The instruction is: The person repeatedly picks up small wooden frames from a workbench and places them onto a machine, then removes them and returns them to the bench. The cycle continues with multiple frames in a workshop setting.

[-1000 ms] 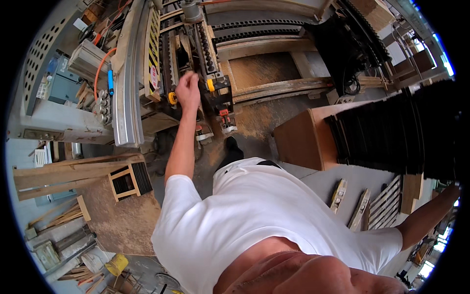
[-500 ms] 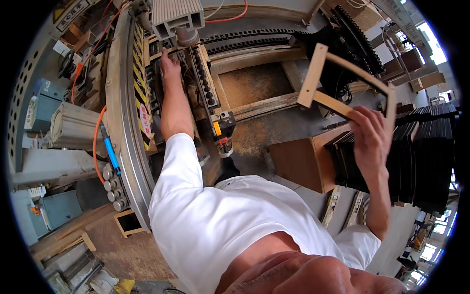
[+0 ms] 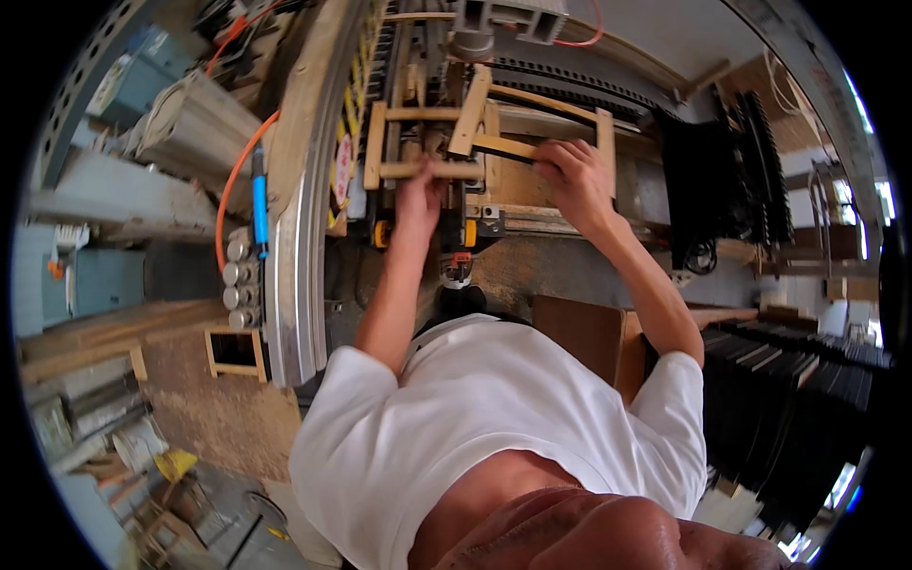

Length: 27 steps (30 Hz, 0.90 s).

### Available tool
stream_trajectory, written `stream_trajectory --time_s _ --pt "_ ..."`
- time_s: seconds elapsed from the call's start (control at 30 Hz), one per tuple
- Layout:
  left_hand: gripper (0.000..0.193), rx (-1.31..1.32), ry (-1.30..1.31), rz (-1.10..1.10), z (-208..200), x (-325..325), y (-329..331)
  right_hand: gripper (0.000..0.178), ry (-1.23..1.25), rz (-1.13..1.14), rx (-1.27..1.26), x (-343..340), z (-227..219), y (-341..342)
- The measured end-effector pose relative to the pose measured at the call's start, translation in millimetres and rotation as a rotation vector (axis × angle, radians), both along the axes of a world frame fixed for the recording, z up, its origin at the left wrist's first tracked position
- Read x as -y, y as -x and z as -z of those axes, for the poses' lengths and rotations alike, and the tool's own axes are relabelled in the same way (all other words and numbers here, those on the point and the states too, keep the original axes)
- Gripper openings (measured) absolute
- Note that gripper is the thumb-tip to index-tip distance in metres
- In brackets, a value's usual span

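Over the machine's rails lies a small rectangular wooden frame [image 3: 376, 142]. My left hand [image 3: 416, 204] is closed at its near rail, with the fingertips partly hidden behind the wood. To the right, my right hand [image 3: 578, 180] grips a second wooden frame [image 3: 470, 112] by its near rail. That one is tilted, and its left side piece overlaps the right part of the first frame in the picture. Just beyond the frames is the metal machine head [image 3: 472, 46].
A long metal beam [image 3: 290, 247] with an orange hose [image 3: 231, 204] runs along my left. Stacked black panels [image 3: 760, 408] and a brown box [image 3: 584, 332] stand on the right. Black cable chains [image 3: 579, 81] cross the far side. A small frame [image 3: 237, 353] lies on the board at left.
My left hand has come back toward me and now grips a wooden frame over the rails. My right hand has carried its frame leftward from above the panel stack. The view has shifted.
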<state>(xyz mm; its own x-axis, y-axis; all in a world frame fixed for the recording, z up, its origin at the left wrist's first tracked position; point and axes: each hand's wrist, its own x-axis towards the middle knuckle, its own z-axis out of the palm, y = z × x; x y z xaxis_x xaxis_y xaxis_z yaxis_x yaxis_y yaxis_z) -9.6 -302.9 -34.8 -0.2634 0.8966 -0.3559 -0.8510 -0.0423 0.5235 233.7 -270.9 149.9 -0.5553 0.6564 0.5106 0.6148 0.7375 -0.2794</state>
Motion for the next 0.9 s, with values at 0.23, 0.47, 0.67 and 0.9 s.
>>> stream_trajectory --time_s 0.23,0.47,0.67,0.9 --pt "0.029 -0.015 0.07 -0.07 -38.5 212.8 -40.1 0.014 -0.017 -0.254 -0.055 -66.3 74.4 106.5" --pt "0.03 -0.004 0.194 -0.271 -57.9 300.7 -86.3 0.023 -0.259 -0.39 0.065 -99.1 101.3 146.8" --pt "0.035 0.007 0.353 -0.412 -36.7 333.1 -111.0 0.028 -0.164 -0.44 0.136 -97.9 97.3 148.9" --pt "0.031 0.056 0.44 -0.495 -9.6 349.9 -106.7 0.023 -0.213 -0.332 0.189 -120.0 95.2 157.5"
